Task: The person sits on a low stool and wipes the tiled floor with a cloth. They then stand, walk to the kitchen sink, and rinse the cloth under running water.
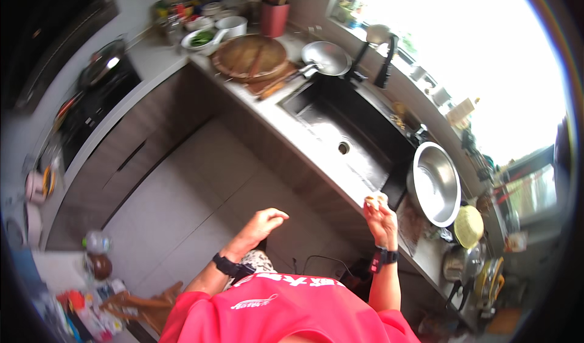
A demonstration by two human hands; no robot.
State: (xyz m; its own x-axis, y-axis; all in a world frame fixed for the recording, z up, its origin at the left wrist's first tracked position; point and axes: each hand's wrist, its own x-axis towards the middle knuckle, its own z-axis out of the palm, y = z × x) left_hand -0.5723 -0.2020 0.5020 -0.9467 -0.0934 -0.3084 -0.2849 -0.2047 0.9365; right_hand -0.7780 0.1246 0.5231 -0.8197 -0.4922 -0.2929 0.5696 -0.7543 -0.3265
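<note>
My left hand [261,228] hangs over the tiled floor, fingers loosely curled, with nothing seen in it. My right hand [381,217] is raised at the counter edge beside the black sink [360,160], its fingers bent; whether it holds something small is unclear. A large steel basin [435,185] stands tilted at the sink's right end, close to my right hand. At the sink's far left lie a steel pan [326,57], a round wooden cutting board [250,56] and a knife with a wooden handle [272,90]. A yellow-green basket [468,226] sits past the basin.
The counter edge [319,160] runs diagonally before me. A white bowl of green leaves [196,41] and a red knife holder [274,19] stand at the back. A cooktop [98,101] is at left, a wooden chair [150,308] at lower left, and a pot [461,263] at right.
</note>
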